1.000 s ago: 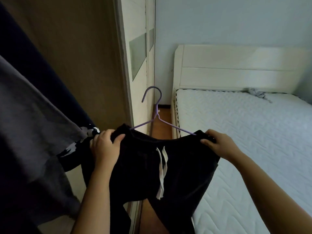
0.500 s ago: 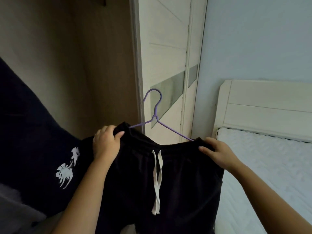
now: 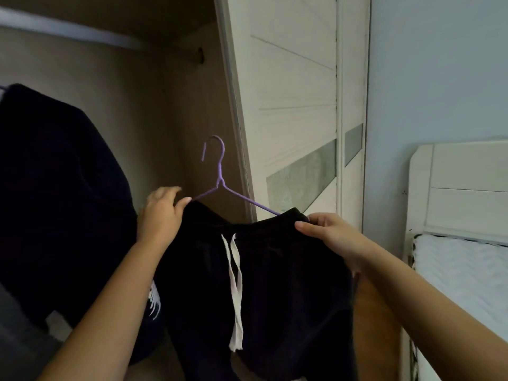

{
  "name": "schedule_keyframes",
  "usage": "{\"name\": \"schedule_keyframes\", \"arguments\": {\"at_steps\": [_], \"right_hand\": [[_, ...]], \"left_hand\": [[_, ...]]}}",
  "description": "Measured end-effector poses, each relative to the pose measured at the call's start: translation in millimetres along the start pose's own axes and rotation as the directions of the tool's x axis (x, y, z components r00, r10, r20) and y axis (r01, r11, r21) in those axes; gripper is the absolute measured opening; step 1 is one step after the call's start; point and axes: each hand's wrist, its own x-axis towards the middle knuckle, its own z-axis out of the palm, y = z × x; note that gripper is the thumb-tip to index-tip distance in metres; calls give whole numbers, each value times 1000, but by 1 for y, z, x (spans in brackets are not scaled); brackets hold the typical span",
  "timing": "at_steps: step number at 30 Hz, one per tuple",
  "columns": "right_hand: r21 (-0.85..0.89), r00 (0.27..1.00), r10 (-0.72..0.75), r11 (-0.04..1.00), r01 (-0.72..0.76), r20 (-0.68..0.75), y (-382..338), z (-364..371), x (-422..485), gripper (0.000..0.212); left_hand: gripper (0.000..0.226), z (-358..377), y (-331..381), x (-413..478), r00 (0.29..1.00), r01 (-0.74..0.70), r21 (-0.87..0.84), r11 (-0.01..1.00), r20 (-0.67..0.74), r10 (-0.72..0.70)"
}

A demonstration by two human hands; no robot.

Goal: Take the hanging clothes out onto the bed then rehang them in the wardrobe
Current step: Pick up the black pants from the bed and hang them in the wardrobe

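Black shorts with a white drawstring hang on a purple wire hanger, held up in front of the open wardrobe. My left hand grips the left end of the waistband and hanger. My right hand pinches the right end of the waistband. The hanger's hook points up and left, well below the wardrobe rail. A dark garment with a white print hangs inside the wardrobe at the left.
The white sliding wardrobe door stands just right of the hanger. At the far right are the bed with its white mattress and the white headboard. A grey garment shows at the lower left.
My view has swung left and up from the bed toward the wardrobe interior. Both hands have lifted the shorts and hanger higher, and the rail has come into view.
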Motion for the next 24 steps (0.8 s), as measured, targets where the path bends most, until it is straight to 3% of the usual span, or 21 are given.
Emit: {"name": "schedule_keyframes", "arguments": {"at_steps": [3, 6, 9, 12, 17, 20, 24], "right_hand": [[-18, 1000, -23, 1000, 23, -20, -18, 13, 4, 22], [-48, 997, -29, 999, 26, -67, -37, 25, 8, 31], [-57, 993, -39, 998, 33, -112, -58, 37, 12, 36], [-38, 990, -45, 998, 40, -131, -80, 49, 22, 39], [-15, 975, -105, 994, 104, -197, -119, 69, 34, 40], [-27, 961, -160, 987, 158, -224, -143, 81, 35, 37], [12, 952, -181, 982, 190, -246, -163, 97, 39, 36]], "left_hand": [[49, -19, 0, 18, 991, -128, 122, 984, -23, 131], [53, -43, -5, 36, 977, -183, 320, 930, -48, 208], [55, -72, -9, 56, 966, -204, 538, 818, -23, 256], [56, -94, -16, 74, 973, -199, 739, 643, 69, 221], [53, -122, -40, 94, 961, -258, 835, 486, 170, 218], [48, -131, -45, 94, 935, -312, 759, 571, 140, 326], [49, -142, -59, 82, 887, -315, 668, 675, -46, 460]]}}
